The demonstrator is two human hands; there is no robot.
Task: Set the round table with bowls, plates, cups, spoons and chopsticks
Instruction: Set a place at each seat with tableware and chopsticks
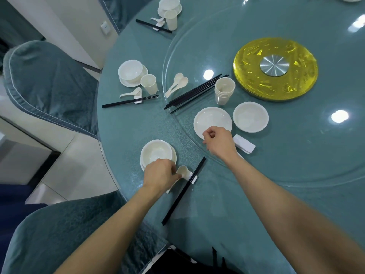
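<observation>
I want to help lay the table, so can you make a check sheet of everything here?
Surface: round teal table with a glass turntable on it.
Job's things: near bowl on its plate, chopsticks on a rest, no cup there yet. A finished place and a farther one lie further round. On the turntable: two spare plates, stacked cups, spare chopsticks, spare spoons.
Clutter: small white pieces, gold disc.
Hands: left hand pinches a spoon; right hand is curled at the nearer spare plate's rim, grip unclear.
Cables: nothing seen.
Surroundings: covered chairs, wall socket.
</observation>
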